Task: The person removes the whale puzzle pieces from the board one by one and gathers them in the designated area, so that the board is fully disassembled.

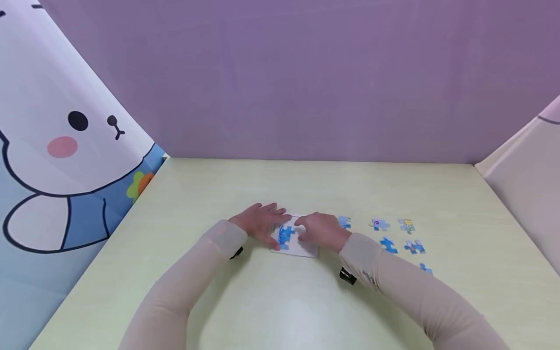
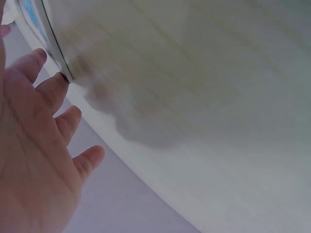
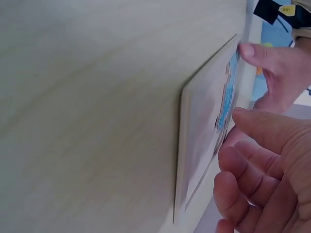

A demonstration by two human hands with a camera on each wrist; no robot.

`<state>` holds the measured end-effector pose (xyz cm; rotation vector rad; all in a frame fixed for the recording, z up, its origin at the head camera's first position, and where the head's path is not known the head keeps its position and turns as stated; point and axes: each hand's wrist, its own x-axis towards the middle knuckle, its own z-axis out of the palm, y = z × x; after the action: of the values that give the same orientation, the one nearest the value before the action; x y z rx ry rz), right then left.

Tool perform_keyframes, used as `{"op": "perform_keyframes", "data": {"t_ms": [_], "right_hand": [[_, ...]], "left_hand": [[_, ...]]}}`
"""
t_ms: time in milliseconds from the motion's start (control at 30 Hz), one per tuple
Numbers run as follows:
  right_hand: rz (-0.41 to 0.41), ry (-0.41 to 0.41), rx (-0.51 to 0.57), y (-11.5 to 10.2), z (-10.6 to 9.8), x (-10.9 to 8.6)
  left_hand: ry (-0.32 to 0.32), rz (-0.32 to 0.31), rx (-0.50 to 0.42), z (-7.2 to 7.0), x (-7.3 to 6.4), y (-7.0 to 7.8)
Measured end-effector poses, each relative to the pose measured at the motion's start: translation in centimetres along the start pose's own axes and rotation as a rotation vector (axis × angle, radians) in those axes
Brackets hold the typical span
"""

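Observation:
A white puzzle tray lies on the table, with joined blue jigsaw pieces along its left part. My left hand spans the tray's left side, fingers spread, the thumb near the lower left corner. Its fingertips touch the tray's edge in the left wrist view. Over the tray's upper right part is my right hand, index finger and thumb pointing toward the blue pieces. The right wrist view shows its other fingers loosely curled, and no piece is visible between fingers and thumb.
Right of the tray lie several loose jigsaw pieces: a blue one beside my right hand, one with a pink swirl, a yellow-patterned one, and blue ones near my right sleeve. A purple cloth wall rises behind the table.

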<state>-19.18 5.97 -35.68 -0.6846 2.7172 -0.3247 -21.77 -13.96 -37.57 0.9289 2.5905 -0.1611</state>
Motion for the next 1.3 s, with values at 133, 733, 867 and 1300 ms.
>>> {"op": "perform_keyframes", "data": {"t_ms": [133,733,867,1300], "right_hand": [[0.020,-0.010,0.010,-0.6,0.3,0.5],[-0.020,-0.015,0.021,-1.6,1.0,1.4],[-0.010,-0.016,0.056,-1.8,0.8,1.5],[-0.008,0.046,0.116,-2.2,0.5,1.5]], "left_hand": [[-0.011,-0.026,0.013,-0.1,0.0,0.2],[-0.033,-0.072,-0.007,0.2,-0.1,0.4],[-0.038,-0.067,-0.007,0.2,-0.1,0.3],[-0.057,-0.084,-0.025,0.1,-0.4,0.6]]}}
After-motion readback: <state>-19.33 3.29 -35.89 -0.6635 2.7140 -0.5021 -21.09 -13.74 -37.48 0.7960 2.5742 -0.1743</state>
